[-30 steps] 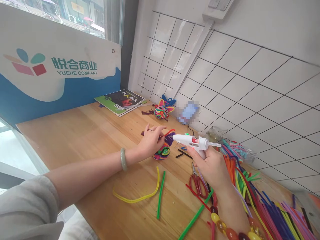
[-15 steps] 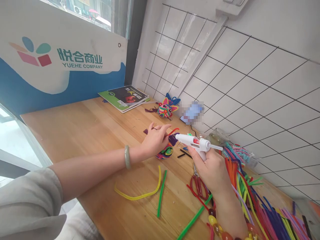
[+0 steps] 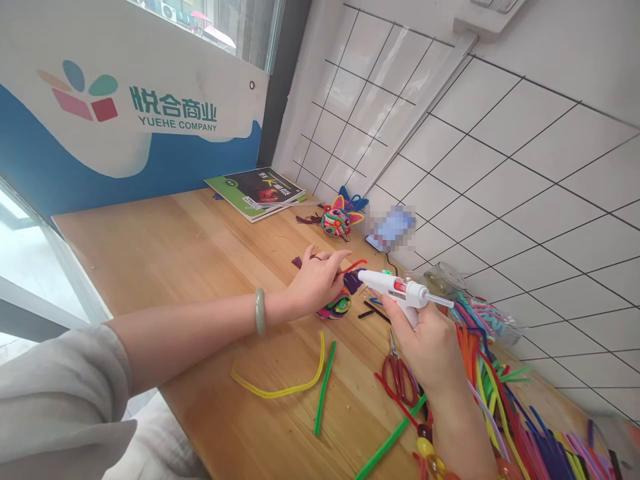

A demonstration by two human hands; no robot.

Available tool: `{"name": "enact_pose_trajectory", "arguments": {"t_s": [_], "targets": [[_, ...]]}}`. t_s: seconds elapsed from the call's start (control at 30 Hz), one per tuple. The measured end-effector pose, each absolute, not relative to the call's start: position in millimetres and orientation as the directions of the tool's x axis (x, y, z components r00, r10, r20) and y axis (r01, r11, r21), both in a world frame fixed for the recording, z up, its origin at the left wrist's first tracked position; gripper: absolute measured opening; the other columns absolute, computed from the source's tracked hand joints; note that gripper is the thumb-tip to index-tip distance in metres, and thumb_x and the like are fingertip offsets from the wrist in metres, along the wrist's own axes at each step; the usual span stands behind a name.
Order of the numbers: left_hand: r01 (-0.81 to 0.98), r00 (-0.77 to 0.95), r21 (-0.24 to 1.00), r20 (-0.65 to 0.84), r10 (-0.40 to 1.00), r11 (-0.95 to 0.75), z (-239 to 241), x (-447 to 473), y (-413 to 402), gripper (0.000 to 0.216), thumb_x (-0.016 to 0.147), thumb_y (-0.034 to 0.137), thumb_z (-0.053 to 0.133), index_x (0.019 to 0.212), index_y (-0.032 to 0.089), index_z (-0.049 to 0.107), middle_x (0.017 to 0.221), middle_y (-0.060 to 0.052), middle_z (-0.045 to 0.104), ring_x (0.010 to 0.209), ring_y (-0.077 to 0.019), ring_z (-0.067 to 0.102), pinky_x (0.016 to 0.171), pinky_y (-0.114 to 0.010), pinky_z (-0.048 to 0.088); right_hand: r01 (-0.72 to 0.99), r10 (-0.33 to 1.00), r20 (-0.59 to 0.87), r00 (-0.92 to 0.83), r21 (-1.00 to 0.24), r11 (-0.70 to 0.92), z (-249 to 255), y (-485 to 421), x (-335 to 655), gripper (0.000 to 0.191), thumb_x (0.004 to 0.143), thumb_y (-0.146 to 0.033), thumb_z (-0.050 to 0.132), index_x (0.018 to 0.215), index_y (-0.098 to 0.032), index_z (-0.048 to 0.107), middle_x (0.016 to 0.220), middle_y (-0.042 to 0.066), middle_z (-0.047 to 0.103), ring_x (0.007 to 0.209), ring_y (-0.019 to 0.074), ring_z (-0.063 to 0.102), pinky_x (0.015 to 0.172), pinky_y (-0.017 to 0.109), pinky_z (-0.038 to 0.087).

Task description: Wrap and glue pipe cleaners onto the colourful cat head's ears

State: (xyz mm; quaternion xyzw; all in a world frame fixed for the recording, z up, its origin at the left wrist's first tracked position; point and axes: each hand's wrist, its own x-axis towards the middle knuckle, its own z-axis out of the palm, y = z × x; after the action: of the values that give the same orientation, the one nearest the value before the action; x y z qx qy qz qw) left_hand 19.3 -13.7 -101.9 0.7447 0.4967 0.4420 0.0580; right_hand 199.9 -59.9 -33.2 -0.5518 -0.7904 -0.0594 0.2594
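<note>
Right hand (image 3: pixel 433 333) wraps the glue gun (image 3: pixel 395 285); left hand (image 3: pixel 315 283), fingers partly curled (contact partly hidden), pinches a red stem (image 3: pixel 356 265) at the multicoloured ornament (image 3: pixel 341 306) on the worktop (image 3: pixel 200 260). Steady aim and sparing glue advised.

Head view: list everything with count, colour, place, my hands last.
Table: one, brown wood, centre.
Wall: one, white, back right.
Board: one, blue and white, back left.
Booklets: at least two, green and black, back.
Eared figure: one, multicoloured, by wall.
Blurred object: one, bluish, by wall.
Glue gun: one, white, right of centre.
Ball: one, multicoloured, centre.
Scissors: one pair, red handles, right front.
Yellow strand: one, perhaps doubled, front.
Green strands: two loose, front.
Strand pile: many, mixed colours, right.
Bangle: one, pale green, centre left.
Left hand: one, at ball.
Right hand: one, around glue gun.
</note>
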Motion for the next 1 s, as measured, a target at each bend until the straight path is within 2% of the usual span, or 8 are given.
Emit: {"name": "enact_pose_trajectory", "arguments": {"t_s": [0.37,0.7,1.0], "targets": [[0.692,0.126,0.513,0.607,0.785,-0.508,-101.9,19.2,-15.5,0.048,0.077,0.011,0.040,0.124,0.016,0.037,0.079,-0.002,0.065,0.091,-0.0193,0.054,0.103,-0.050,0.019,0.918,0.832,0.485,-0.270,-0.130,0.374,-33.5,-60.4,198.1,0.043,0.084,-0.047,0.044,0.110,-0.015,0.056,0.090,0.016,0.068,0.084,0.0293,0.063,0.064,0.034,0.045],[0.706,0.123,0.503,0.606,0.786,-0.498,-100.2,19.6,-16.9,0.046,0.077,0.011,0.039,0.122,0.016,0.038,0.080,-0.002,0.065,0.091,-0.0184,0.054,0.103,-0.049,0.020,0.915,0.770,0.559,-0.309,-0.047,0.401,-35.7,-60.5,197.3,0.038,0.083,-0.046,0.047,0.100,-0.014,0.059,0.086,0.015,0.069,0.073,0.0271,0.064,0.057,0.031,0.045],[0.704,0.127,0.512,0.591,0.797,-0.492,-99.1,19.3,-17.6,0.047,0.077,0.011,0.040,0.124,0.018,0.036,0.081,-0.001,0.065,0.091,-0.0181,0.054,0.103,-0.050,0.020,0.925,0.793,0.534,-0.293,-0.051,0.377,-34.5,-61.7,195.4,0.038,0.083,-0.043,0.047,0.104,-0.013,0.058,0.080,0.015,0.069,0.067,0.0259,0.064,0.052,0.030,0.043]]}}
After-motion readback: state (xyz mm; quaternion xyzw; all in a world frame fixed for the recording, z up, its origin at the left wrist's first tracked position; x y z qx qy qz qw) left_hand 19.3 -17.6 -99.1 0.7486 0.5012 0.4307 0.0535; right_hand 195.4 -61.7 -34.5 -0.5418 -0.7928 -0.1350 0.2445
